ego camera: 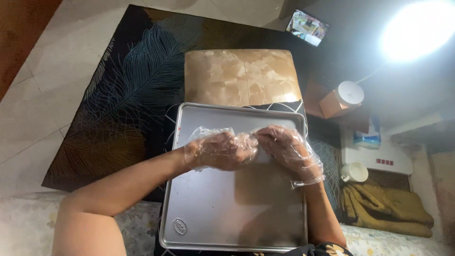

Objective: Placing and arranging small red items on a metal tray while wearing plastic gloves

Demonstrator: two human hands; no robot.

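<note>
Hiding their fingertips, gloved hands (253, 149) meet over a tray (213, 218).

A pale tiled floor (38, 95) carries a dark rug (128, 80) patterned with large blue and gold feathers. On the rug stands a low stool with a tan marbled top (241, 76). A metal baking tray (227, 213) sits nearer the camera, its far rim just at the stool's near edge, over a dark cloth with pale lines (284, 106). To the right, an olive-brown folded blanket (384, 208) lies on the floor.
</note>
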